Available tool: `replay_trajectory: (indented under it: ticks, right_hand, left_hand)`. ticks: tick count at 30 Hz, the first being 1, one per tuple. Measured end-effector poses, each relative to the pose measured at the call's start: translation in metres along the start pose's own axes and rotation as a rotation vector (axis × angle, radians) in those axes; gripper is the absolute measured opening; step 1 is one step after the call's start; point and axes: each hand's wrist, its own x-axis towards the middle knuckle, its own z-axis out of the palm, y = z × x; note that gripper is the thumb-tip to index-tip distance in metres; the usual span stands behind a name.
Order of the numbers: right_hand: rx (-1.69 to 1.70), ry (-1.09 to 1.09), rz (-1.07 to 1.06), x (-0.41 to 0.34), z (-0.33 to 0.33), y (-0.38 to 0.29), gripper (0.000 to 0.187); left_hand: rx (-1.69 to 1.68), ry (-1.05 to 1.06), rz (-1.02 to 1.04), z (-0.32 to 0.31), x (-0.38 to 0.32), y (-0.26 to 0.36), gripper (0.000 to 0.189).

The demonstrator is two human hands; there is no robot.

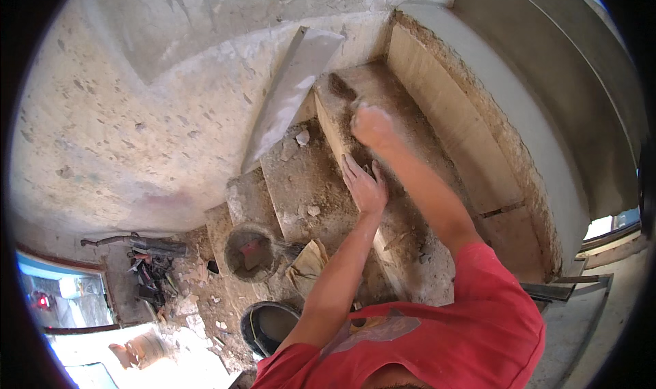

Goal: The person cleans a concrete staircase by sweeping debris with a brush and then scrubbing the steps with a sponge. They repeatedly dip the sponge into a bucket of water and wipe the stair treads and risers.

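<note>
My right hand [373, 125] is closed on the handle of a brush [342, 87], whose dark bristle end lies over the far part of a dusty concrete step [405, 97]. The hand is slightly blurred. With fingers stretched, my left hand [366, 186] rests at the front edge of the same step, nearer to me than the right hand, and no object shows in it. Loose dirt lies on the step around both hands. Against the wall, left of the step, leans a long pale board [294, 92].
Lower steps [302, 184] bear rubble chunks. A bucket [249, 253] with a reddish tool inside, a cloth-like tan piece [309, 263] and a black bucket [271, 325] stand at the lower left. Debris [154, 276] lies on the floor beyond. A plastered wall [128, 148] bounds the left.
</note>
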Motion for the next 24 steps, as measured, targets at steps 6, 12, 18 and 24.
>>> replay_trajectory:
  ticks: [6,12,18,24]
  right_hand:
    - [0.023,-0.011,-0.082,-0.027,-0.023,0.007,0.029]
    - [-0.071,0.016,0.145,-0.002,-0.008,0.014,0.035]
    - [0.248,-0.129,-0.201,-0.069,-0.021,0.016,0.041]
    - [-0.159,0.059,0.235,-0.104,-0.058,0.064,0.040]
  left_hand:
    - [0.039,0.051,0.026,0.002,-0.003,-0.003,0.078]
    - [0.013,0.055,0.018,0.003,0.000,-0.001,0.079]
    - [-0.053,0.040,0.039,0.004,-0.001,-0.006,0.079]
    - [-0.161,0.016,-0.047,0.001,0.001,-0.002,0.075]
